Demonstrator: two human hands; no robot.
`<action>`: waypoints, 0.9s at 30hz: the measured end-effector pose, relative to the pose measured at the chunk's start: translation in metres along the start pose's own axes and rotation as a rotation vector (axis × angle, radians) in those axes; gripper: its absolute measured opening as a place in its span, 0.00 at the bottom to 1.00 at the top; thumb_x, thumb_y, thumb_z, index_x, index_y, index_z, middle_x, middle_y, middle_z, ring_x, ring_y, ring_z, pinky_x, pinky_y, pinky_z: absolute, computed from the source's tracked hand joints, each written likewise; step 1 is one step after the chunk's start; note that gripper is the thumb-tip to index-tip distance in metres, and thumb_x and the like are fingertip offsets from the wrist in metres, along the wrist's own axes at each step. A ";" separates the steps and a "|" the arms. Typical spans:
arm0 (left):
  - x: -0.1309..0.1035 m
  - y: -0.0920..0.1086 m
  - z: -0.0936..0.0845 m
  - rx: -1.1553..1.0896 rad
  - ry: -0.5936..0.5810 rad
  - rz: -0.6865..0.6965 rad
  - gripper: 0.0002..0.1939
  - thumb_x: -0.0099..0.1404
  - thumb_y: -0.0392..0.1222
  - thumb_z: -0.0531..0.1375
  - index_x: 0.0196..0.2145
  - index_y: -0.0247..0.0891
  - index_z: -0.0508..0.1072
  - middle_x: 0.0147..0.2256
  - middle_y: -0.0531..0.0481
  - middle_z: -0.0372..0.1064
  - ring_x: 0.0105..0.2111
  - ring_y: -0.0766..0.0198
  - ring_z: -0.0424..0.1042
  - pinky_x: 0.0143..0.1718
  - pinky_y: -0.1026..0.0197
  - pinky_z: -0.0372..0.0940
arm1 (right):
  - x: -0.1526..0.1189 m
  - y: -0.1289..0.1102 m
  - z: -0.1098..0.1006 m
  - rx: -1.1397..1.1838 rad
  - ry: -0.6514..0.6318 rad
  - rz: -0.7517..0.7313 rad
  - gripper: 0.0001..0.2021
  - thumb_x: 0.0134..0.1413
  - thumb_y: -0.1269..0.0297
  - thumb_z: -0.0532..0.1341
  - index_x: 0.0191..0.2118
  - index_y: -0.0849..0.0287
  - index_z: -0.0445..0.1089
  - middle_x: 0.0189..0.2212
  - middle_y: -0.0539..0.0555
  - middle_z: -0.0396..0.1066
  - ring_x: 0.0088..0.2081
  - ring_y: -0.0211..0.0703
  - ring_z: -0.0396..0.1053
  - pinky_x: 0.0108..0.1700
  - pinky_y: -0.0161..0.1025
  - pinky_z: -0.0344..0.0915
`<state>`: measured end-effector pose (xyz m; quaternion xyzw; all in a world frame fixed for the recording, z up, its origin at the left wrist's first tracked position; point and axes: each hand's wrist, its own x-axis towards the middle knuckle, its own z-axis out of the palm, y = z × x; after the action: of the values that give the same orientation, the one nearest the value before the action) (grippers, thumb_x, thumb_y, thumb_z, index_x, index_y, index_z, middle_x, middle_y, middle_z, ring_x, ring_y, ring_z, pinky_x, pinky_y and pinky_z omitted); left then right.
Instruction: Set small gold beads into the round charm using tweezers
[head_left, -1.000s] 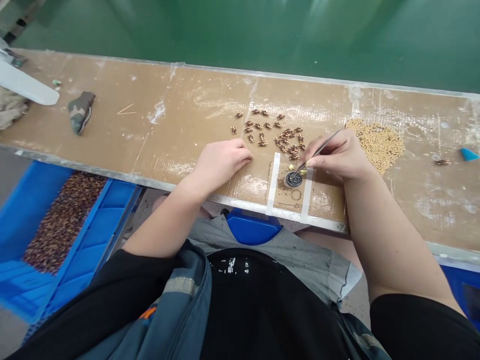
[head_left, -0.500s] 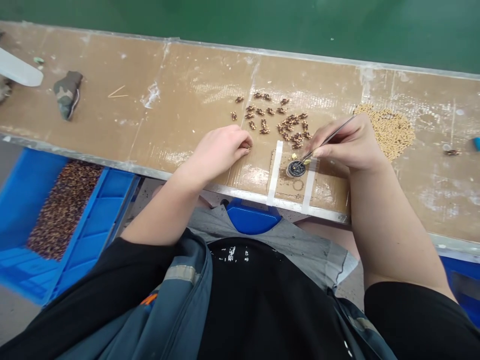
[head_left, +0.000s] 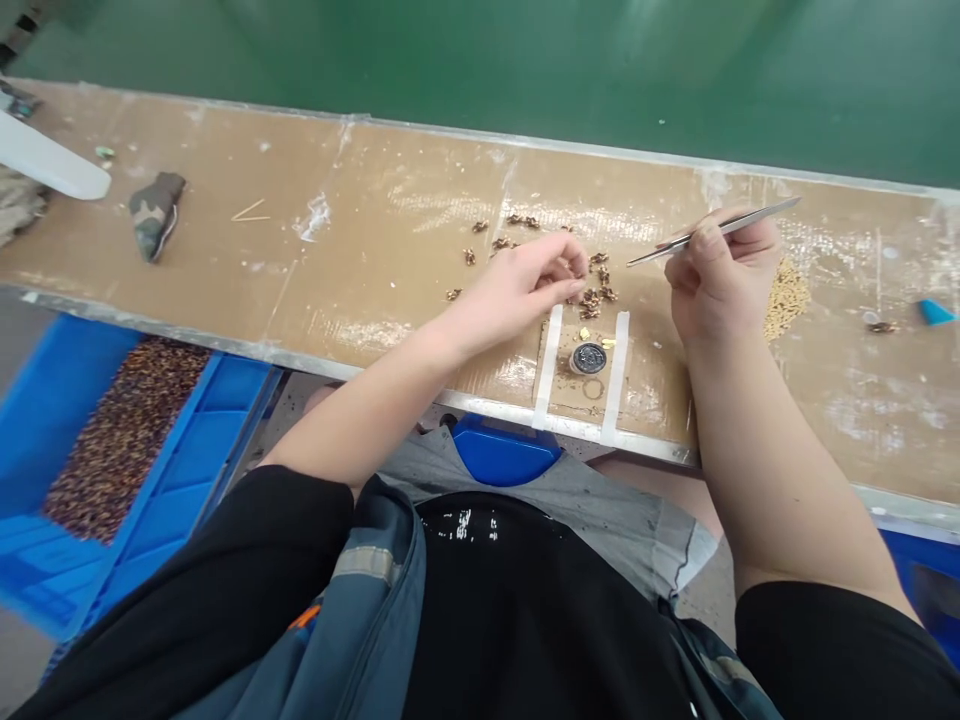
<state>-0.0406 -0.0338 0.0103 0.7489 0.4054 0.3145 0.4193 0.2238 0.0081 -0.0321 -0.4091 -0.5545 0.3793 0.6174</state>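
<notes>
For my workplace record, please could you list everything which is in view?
Table: one, brown, across middle
Clusters: several, brown, table centre
Tape strips: two, white, near table edge
Pot: one, black-topped, between strips
Bits: at least two, yellow, behind pot
Grain pile: one, tan, right half
Tweezers: one, silver, in right hand
Sticks: two, pale, table left
Camouflage piece: one, mottled, table left
Object: one, white, left edge
Wedge: one, blue, far right
Bin: one, blue, lower left
Surface: one, green, beyond table
Sleeves: two, black, bottom
Left hand: one, over clusters
Right hand: one, around tweezers

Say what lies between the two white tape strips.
In the head view: a round black-topped container, yellow bits beyond it and a ring mark before it.
</notes>
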 end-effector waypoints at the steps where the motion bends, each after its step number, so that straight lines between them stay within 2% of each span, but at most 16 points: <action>1: 0.007 -0.004 0.009 -0.110 0.032 0.002 0.06 0.77 0.37 0.62 0.50 0.42 0.77 0.42 0.49 0.80 0.46 0.61 0.82 0.45 0.59 0.76 | 0.002 0.002 -0.001 -0.004 0.044 -0.015 0.25 0.42 0.30 0.78 0.31 0.42 0.74 0.19 0.45 0.63 0.20 0.39 0.46 0.25 0.48 0.47; 3: 0.017 -0.014 0.024 -0.270 0.067 -0.025 0.11 0.78 0.37 0.62 0.55 0.43 0.74 0.44 0.49 0.81 0.42 0.63 0.83 0.42 0.60 0.77 | 0.003 0.008 -0.003 -0.033 0.090 -0.040 0.25 0.44 0.30 0.77 0.32 0.44 0.73 0.17 0.43 0.58 0.19 0.36 0.44 0.25 0.46 0.44; 6: 0.020 -0.029 0.037 -0.398 0.043 -0.097 0.15 0.78 0.37 0.63 0.60 0.45 0.72 0.46 0.48 0.82 0.34 0.67 0.81 0.38 0.61 0.76 | 0.003 0.017 -0.004 -0.095 0.086 -0.044 0.25 0.50 0.32 0.75 0.33 0.47 0.74 0.17 0.43 0.57 0.18 0.35 0.45 0.24 0.45 0.45; 9: 0.019 -0.037 0.041 -0.464 0.044 -0.123 0.17 0.77 0.38 0.64 0.60 0.46 0.71 0.46 0.48 0.83 0.26 0.71 0.75 0.30 0.62 0.71 | 0.000 0.024 -0.003 -0.158 0.068 -0.032 0.25 0.53 0.32 0.73 0.34 0.48 0.75 0.19 0.44 0.58 0.20 0.35 0.48 0.24 0.44 0.48; 12: 0.020 -0.037 0.039 -0.483 0.047 -0.156 0.16 0.77 0.41 0.64 0.60 0.47 0.69 0.45 0.49 0.84 0.22 0.73 0.68 0.25 0.63 0.66 | -0.004 0.024 0.001 -0.206 0.061 -0.032 0.25 0.55 0.31 0.72 0.35 0.50 0.75 0.20 0.44 0.58 0.21 0.36 0.52 0.25 0.43 0.50; 18: 0.021 -0.031 0.038 -0.392 0.061 -0.138 0.14 0.78 0.39 0.63 0.57 0.45 0.68 0.42 0.50 0.83 0.31 0.70 0.77 0.37 0.63 0.71 | -0.012 0.009 0.014 -0.173 0.096 -0.016 0.27 0.52 0.30 0.73 0.33 0.51 0.76 0.19 0.43 0.56 0.20 0.34 0.51 0.23 0.40 0.52; 23: 0.021 -0.032 0.040 -0.382 0.055 -0.138 0.12 0.79 0.38 0.60 0.56 0.48 0.68 0.42 0.53 0.81 0.21 0.73 0.65 0.26 0.63 0.61 | -0.013 0.003 0.019 -0.174 0.086 -0.020 0.27 0.51 0.30 0.74 0.33 0.51 0.77 0.19 0.43 0.57 0.20 0.33 0.55 0.22 0.40 0.58; 25: 0.021 -0.033 0.040 -0.366 0.060 -0.141 0.11 0.79 0.37 0.59 0.56 0.48 0.68 0.42 0.54 0.81 0.23 0.73 0.68 0.28 0.63 0.64 | -0.013 0.003 0.019 -0.194 0.093 -0.028 0.27 0.52 0.30 0.74 0.32 0.52 0.77 0.19 0.44 0.58 0.21 0.34 0.56 0.24 0.40 0.60; 27: 0.022 -0.034 0.040 -0.352 0.068 -0.113 0.11 0.79 0.37 0.60 0.56 0.47 0.67 0.41 0.54 0.81 0.30 0.70 0.76 0.36 0.63 0.70 | -0.013 0.004 0.018 -0.215 0.088 -0.028 0.26 0.54 0.31 0.73 0.33 0.52 0.77 0.20 0.44 0.59 0.22 0.35 0.57 0.25 0.41 0.60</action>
<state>-0.0095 -0.0189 -0.0347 0.6291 0.3996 0.3814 0.5469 0.2041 -0.0007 -0.0401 -0.4815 -0.5697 0.2909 0.5991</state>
